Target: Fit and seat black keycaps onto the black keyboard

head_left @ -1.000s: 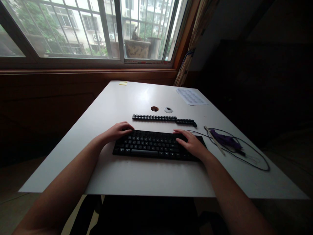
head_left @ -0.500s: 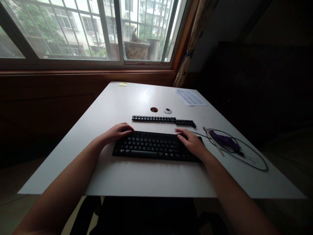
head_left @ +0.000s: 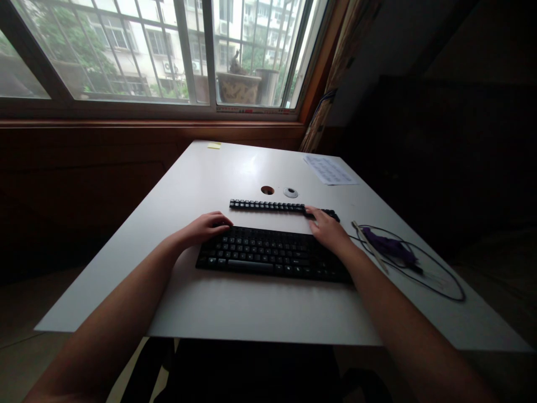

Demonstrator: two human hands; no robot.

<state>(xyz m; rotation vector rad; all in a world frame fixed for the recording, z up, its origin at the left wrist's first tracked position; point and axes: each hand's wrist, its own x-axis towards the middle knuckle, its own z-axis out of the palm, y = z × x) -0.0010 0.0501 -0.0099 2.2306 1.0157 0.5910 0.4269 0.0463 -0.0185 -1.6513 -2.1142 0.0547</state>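
Note:
A black keyboard (head_left: 260, 253) lies flat on the white table, its upper rows bare of keycaps. At its back left corner my left hand (head_left: 212, 225) is closed on the edge, fingers curved over it. Behind the keyboard, loose black keycaps (head_left: 268, 206) stand lined up in rows. My right hand (head_left: 327, 228) reaches over the keyboard's back right part to these rows, fingers apart. Its fingertips are at the keycaps right of the middle and hide some of them; no held keycap can be made out.
To the right on the table (head_left: 251, 310) lie a looped black cable (head_left: 447, 271), a purple cloth (head_left: 390, 246) and a thin stick-like tool (head_left: 373, 249). Printed sheets (head_left: 331, 169) lie at the back right. A round hole (head_left: 267, 190) and its cover (head_left: 290, 192) are behind the keycaps.
My right hand has moved from above the keyboard's back edge forward to the keycap rows. My left hand has stayed at the keyboard's corner. The view has shifted slightly.

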